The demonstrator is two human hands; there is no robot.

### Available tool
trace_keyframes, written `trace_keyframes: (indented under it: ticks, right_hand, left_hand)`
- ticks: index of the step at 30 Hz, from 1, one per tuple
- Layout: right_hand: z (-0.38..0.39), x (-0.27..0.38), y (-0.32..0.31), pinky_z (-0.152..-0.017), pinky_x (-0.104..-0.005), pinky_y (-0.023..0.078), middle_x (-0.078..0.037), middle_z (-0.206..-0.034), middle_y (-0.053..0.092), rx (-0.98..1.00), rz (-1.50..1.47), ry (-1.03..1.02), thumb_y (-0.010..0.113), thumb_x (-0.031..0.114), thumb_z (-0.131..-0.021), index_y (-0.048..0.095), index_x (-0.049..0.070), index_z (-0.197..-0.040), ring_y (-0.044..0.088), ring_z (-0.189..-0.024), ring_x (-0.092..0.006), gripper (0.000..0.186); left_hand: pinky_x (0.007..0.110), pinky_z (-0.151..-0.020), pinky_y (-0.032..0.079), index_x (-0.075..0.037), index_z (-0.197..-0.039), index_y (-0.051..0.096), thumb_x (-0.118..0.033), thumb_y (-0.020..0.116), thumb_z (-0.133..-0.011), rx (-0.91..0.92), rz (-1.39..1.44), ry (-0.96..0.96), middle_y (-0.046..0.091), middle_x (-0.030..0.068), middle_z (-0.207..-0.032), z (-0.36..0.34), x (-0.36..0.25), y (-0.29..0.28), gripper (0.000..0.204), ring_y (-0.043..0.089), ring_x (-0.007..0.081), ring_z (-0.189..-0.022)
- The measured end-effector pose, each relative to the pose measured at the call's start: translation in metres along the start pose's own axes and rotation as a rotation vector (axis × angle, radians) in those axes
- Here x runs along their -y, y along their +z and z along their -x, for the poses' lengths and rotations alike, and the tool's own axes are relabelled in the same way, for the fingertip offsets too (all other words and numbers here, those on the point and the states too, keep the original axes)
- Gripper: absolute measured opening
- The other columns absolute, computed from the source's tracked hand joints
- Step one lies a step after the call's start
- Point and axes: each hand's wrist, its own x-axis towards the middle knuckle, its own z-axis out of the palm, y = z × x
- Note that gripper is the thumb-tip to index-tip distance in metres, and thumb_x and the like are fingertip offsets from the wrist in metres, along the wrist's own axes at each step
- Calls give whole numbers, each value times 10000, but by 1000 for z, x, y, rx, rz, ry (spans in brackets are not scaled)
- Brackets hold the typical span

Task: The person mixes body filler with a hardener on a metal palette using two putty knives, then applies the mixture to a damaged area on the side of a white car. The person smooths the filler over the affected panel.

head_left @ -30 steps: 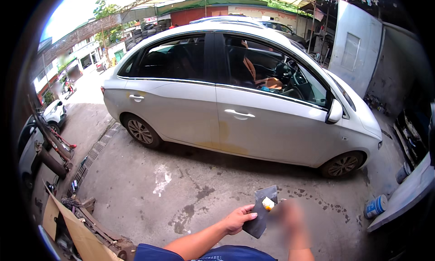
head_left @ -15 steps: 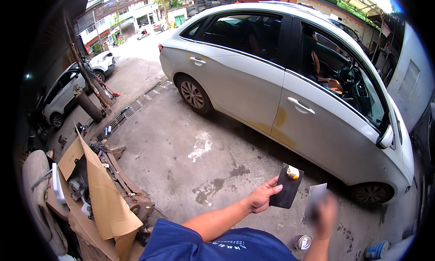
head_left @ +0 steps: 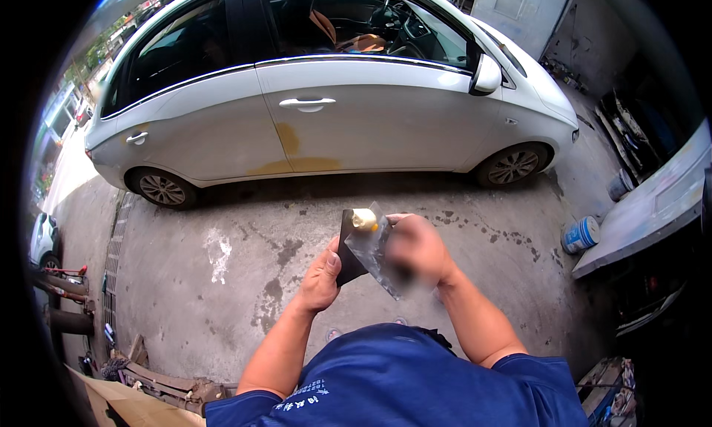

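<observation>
So, from the left, your left hand [head_left: 321,280] is closed on the lower left edge of a flat, dark plate [head_left: 346,270], held up before your body above the concrete floor [head_left: 230,316]. Near its top sits a smooth cream lump [head_left: 363,219], a small yellow-orange dab [head_left: 374,227] at its right. A see-through greyish sheet [head_left: 368,250] covers the plate's right part; whether they touch, you can't tell. Your right hand [head_left: 424,249], curled, has hold of that sheet, though blur hides most of its fingers.
</observation>
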Motion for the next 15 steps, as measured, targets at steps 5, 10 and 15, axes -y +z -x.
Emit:
trace_keyframes:
  ticks: [5,10,15]
  right_hand:
    - [-4,34,-10,-937,-323,469,-115,-1173,593,42,-185,-138,608,26,-881,467,5,-1314,570,-1076,-151,456]
    - [0,68,-5,-924,-359,478,-122,-1229,551,363,337,-525,536,-156,-757,595,49,-1203,564,-1119,-244,495]
    - [3,41,0,-913,-379,483,-119,-1205,571,295,610,-387,551,-128,-695,644,85,-1163,549,-1129,-284,522]
  left_hand:
    - [400,-882,520,-11,-1426,352,-414,436,-993,36,-53,-234,523,125,-1263,-10,-26,-6,598,556,267,-1123]
    - [578,-734,545,-41,-1421,327,-484,509,-934,188,711,-358,491,210,-1317,7,-16,-20,684,592,444,-1044]
    - [606,-735,538,-48,-1427,311,-491,538,-917,264,804,-342,469,216,-1340,16,-8,-2,712,587,468,-1045]
